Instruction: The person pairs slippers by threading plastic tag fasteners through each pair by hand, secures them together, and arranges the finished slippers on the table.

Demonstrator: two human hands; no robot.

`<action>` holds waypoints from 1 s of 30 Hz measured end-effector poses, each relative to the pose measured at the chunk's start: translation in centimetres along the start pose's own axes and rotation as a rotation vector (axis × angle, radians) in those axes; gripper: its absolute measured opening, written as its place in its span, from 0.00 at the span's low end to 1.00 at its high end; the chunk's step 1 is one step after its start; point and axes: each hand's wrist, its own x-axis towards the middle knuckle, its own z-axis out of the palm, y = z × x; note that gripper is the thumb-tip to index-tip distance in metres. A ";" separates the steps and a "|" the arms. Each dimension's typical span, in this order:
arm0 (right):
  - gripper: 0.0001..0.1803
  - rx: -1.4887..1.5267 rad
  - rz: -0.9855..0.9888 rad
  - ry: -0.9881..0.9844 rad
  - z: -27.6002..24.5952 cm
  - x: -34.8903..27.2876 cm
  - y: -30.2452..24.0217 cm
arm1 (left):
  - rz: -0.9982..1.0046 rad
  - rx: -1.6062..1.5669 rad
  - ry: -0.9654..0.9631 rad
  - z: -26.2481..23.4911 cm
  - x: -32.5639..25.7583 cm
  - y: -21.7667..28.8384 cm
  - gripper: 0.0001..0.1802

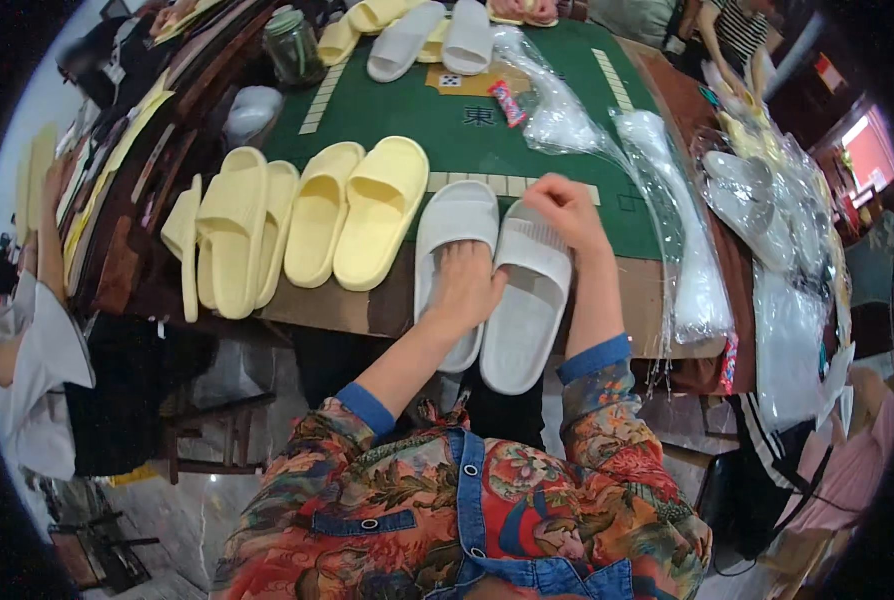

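A pair of light grey slide slippers lies side by side at the table's near edge, heels jutting toward me. My left hand (464, 288) reaches into the left grey slipper (457, 208); its fingertips are partly hidden under the strap and its thumb lies against the inner edge of the right grey slipper (523, 335). My right hand (565, 212) is curled at the toe of that right slipper, fingers bent inward; what the fingertips pinch is hard to see. Left of these stand a pair of pale yellow slippers (382, 215) and a stack of more yellow slippers (234, 240).
A green mat (397, 120) covers the table. On it are more grey slippers (407, 42), a red wrapped packet (508, 103) and clear plastic bags (562, 115). Bagged slippers (752, 205) lie at the right. A glass jar (293, 48) stands far left. Other people sit at both sides.
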 end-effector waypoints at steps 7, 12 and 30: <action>0.13 -0.097 0.144 0.470 -1.4 0.9 1.6 | 0.049 -0.041 -0.025 -1.3 -1.3 0.6 0.18; 0.15 -0.005 0.201 0.372 -0.4 0.7 1.7 | -0.016 0.047 -0.096 -1.8 -0.8 0.4 0.27; 0.09 -0.151 0.026 0.088 1.6 -0.2 -1.2 | 0.048 0.113 -0.094 -0.8 -0.4 -0.4 0.30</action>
